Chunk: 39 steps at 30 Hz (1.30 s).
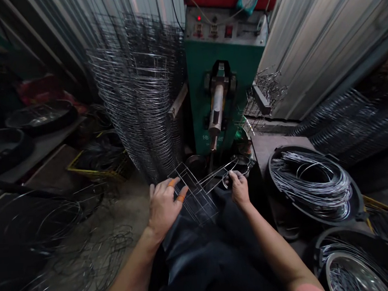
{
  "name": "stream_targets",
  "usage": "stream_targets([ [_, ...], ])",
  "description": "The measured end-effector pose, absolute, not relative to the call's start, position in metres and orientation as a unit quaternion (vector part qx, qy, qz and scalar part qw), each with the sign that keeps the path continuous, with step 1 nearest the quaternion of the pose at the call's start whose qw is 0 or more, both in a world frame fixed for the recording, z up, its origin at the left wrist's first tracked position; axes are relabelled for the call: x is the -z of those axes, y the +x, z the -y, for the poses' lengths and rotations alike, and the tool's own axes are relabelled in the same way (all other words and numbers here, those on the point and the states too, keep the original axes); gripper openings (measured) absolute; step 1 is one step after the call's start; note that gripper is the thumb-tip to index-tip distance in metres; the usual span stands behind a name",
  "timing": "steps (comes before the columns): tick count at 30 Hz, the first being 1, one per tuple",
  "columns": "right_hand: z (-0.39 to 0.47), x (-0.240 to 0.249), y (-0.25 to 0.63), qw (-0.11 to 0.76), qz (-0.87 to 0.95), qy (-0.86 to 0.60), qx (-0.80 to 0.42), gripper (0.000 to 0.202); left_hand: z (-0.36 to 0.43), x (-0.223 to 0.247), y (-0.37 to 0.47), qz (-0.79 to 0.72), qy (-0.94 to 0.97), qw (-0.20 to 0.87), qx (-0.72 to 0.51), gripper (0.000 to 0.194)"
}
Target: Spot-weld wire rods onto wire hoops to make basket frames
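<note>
A wire rack (197, 192) of thin crossed metal rods lies over my lap, below a green machine. My left hand (165, 204) is at the rack's left edge, with orange tape on two digits; its thumb and forefinger reach over the rods, and the other fingers curl partly out of sight. My right hand (239, 186) is closed in a pinch on a bent wire piece (218, 175) with long parallel rods. This piece crosses the rack's upper right side; I cannot tell whether they are joined. A small wire ring shows beside my right fingertips.
The green machine (196, 82) stands ahead, its metal electrode (216, 110) pointing down towards me. Tall stacked wire baskets (136, 96) rise at left. To the right are a black tub (274, 184) of wire rings and a steel bowl (329, 265). Loose wires (98, 260) cover the left floor.
</note>
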State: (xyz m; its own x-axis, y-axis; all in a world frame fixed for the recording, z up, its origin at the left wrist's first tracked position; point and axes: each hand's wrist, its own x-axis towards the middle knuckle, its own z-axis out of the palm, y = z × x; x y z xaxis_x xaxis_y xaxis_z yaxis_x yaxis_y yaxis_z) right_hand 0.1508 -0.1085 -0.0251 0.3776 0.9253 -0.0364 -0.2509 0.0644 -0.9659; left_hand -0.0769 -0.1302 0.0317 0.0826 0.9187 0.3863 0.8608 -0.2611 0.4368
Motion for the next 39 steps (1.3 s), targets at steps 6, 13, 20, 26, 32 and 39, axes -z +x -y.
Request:
stream_targets([
  [6, 0.107, 0.018, 0.142, 0.647, 0.347, -0.513, -0.446, 0.028, 0.093, -0.062, -0.041, -0.496, 0.813, 0.093, -0.291, 0.031],
  [13, 0.102, 0.020, 0.140, 0.646, 0.343, -0.517, -0.445, 0.028, 0.067, -0.074, -0.015, -0.472, 0.860, 0.120, -0.151, 0.040],
  [20, 0.102, 0.021, 0.138, 0.655, 0.350, -0.519, -0.423, 0.028, 0.091, -0.056, 0.009, -0.477, 0.869, -0.021, -0.133, 0.036],
  [26, 0.102, 0.018, 0.132, 0.653, 0.345, -0.525, -0.423, 0.029, 0.086, -0.050, 0.011, -0.447, 0.880, -0.033, -0.154, 0.026],
  [32, 0.087, 0.012, 0.128, 0.655, 0.324, -0.509, -0.455, 0.029, 0.066, -0.050, 0.004, -0.446, 0.882, -0.023, -0.153, 0.029],
  [39, 0.063, 0.012, 0.125, 0.662, 0.311, -0.499, -0.465, 0.027, 0.038, -0.055, 0.002, -0.458, 0.882, 0.015, -0.111, 0.032],
])
